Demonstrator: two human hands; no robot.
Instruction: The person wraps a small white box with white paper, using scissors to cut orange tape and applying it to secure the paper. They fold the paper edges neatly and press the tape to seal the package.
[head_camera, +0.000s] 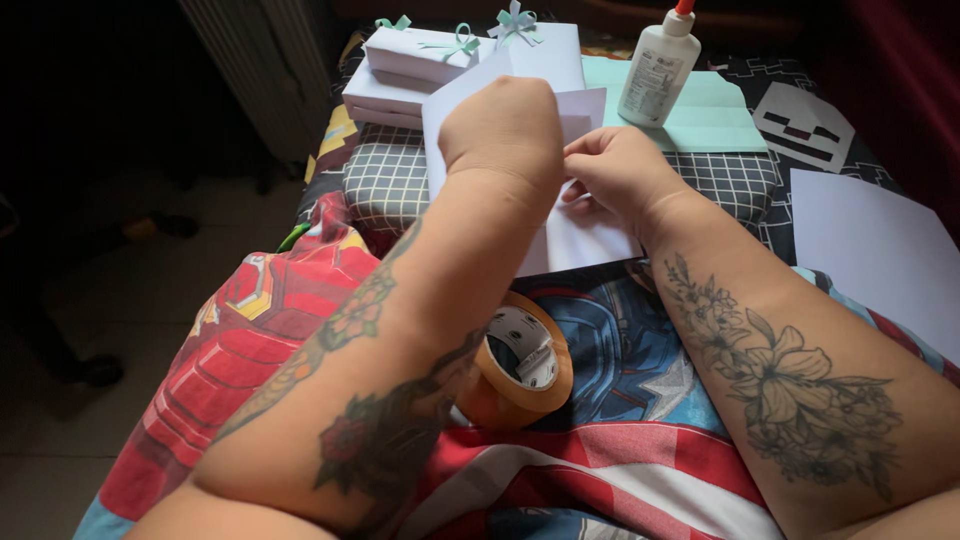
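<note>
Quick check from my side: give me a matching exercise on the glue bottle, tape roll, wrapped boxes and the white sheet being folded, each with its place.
Things:
1. glue bottle
2. tape roll
3. wrapped boxes
4. white sheet

Places:
A. under both hands
B. far left, bows on top
C. standing on green paper
D. by the left forearm, on the bedspread

Pairs: 1-C, 2-D, 3-B, 4-A

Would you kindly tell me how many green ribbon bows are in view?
3, all on the white boxes at the far end: left bow, middle bow, right bow. The left hand and paper may hide others.
</note>
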